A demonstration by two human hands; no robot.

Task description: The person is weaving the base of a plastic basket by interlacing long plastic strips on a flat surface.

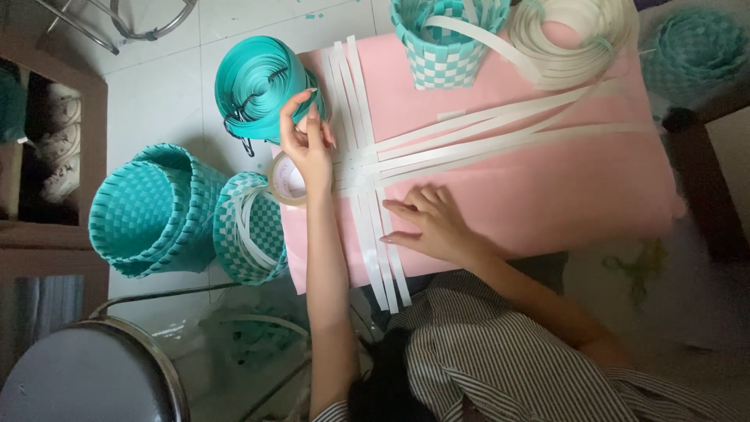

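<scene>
Several white plastic strips (469, 144) lie crossed on a pink board (562, 195); some run lengthwise, others fan out to the right. My left hand (306, 144) is at the board's left edge, over a roll of clear tape (286, 184), with thumb and fingertips pinched together above the roll. My right hand (431, 223) lies flat on the board with fingers spread, its fingertips touching the lengthwise strips just below the crossing. It holds nothing.
A coil of white strip (578, 35) and a teal-and-white checkered basket (444, 51) sit at the board's far edge. A teal strip coil (254, 78), stacked teal baskets (144, 211) and another checkered basket (251, 228) stand left. A metal stool (86, 375) is near left.
</scene>
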